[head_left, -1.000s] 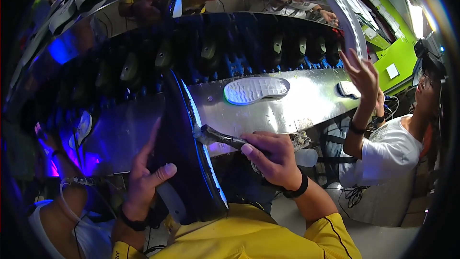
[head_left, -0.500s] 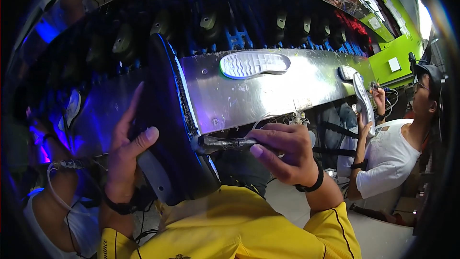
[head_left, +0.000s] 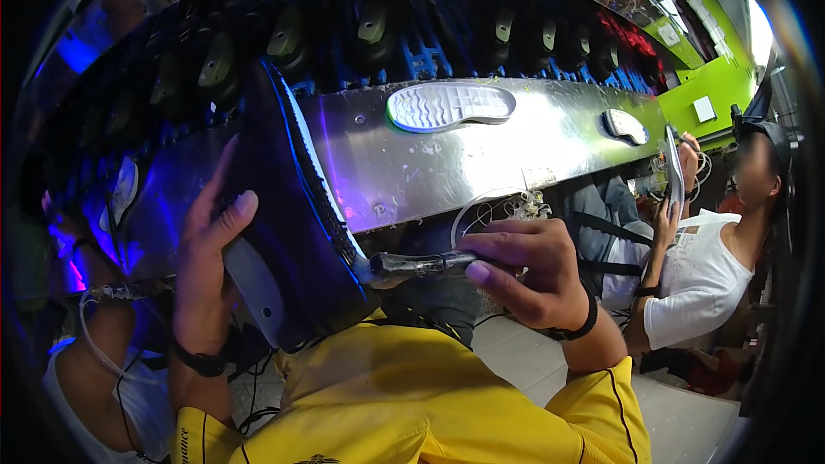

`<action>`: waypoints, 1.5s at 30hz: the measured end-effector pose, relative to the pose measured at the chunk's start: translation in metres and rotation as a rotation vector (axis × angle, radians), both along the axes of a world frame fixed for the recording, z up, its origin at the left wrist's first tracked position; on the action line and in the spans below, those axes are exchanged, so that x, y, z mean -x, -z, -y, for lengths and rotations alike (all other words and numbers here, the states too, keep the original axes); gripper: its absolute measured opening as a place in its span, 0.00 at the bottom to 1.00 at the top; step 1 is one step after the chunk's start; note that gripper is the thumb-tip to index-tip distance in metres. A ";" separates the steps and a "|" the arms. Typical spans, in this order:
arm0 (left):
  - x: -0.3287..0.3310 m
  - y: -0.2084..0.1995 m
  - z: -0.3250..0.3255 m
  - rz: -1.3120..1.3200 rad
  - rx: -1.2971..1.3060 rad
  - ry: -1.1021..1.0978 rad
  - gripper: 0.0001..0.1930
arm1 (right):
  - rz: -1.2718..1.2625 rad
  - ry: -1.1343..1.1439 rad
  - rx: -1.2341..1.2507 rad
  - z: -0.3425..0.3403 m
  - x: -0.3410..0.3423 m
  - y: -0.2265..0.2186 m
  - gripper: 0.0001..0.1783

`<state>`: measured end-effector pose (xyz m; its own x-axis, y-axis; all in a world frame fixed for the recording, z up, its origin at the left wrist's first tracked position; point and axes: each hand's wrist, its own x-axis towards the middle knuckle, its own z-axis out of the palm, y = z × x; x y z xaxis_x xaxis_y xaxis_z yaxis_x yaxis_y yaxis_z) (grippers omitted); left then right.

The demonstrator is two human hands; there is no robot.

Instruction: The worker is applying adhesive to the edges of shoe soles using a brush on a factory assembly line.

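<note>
My left hand (head_left: 206, 245) grips a dark shoe upper (head_left: 284, 241) on a last. The shoe stands toe up and tilted, its underside facing right. A bright blue-white band runs along the edge of that underside. Between thumb and fingers, my right hand (head_left: 533, 271) pinches a dark-handled brush (head_left: 421, 264). The brush tip touches the underside near its lower end. Most of my left fingers are hidden behind the shoe. A white shoe sole (head_left: 451, 106) lies on the metal bench (head_left: 412, 176) beyond my hands.
Behind the bench runs a dark rack or line holding several lasted shoes (head_left: 372, 26). Another sole (head_left: 626, 127) rests at the bench's right. A co-worker (head_left: 705, 266) at right holds a sole (head_left: 673, 172); another person's arm (head_left: 107, 335) shows at left. A thin hose (head_left: 468, 206) curves below the bench.
The shoe has shifted a little left and turned slightly. My right hand and the brush have moved slightly right, the tip still on the shoe's lower end. The co-worker's sole has turned edge-on.
</note>
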<state>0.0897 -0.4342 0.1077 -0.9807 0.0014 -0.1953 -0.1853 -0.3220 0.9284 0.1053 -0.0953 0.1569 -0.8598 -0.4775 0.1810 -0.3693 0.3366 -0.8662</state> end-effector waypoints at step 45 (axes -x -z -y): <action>-0.054 0.000 -0.017 0.537 -1.214 0.133 0.26 | -0.545 -0.050 0.235 0.004 0.101 -0.001 0.14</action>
<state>0.1436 -0.4171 0.1076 -0.7618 0.5373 -0.3619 -0.5294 -0.8383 -0.1302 0.0045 -0.0996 0.1575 -0.5908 -0.4083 0.6959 -0.7921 0.1295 -0.5965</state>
